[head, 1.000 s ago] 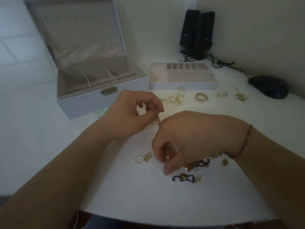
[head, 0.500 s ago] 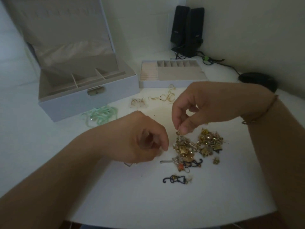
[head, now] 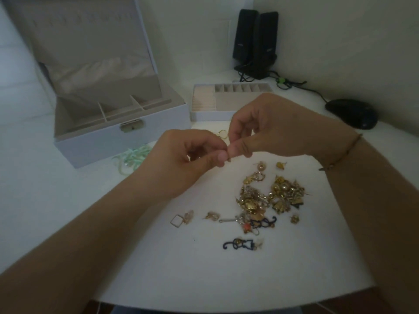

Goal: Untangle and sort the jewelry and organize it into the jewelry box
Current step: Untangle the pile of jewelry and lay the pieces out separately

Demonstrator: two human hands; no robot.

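Head view showed left hand [head: 181,159] and right hand [head: 267,130] pinching a tiny gold piece [head: 229,158] between touching fingertips; its axis unclear; bare white table [head: 68,200] lay left; tangled gold jewelry heap [head: 267,196] below the fingers.

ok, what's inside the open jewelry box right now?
The jewelry box shows beige divided compartments with no jewelry visible in them. Its front wall hides the compartment floors nearest the camera, so those cannot be checked. The lid pocket's inside is hidden too.
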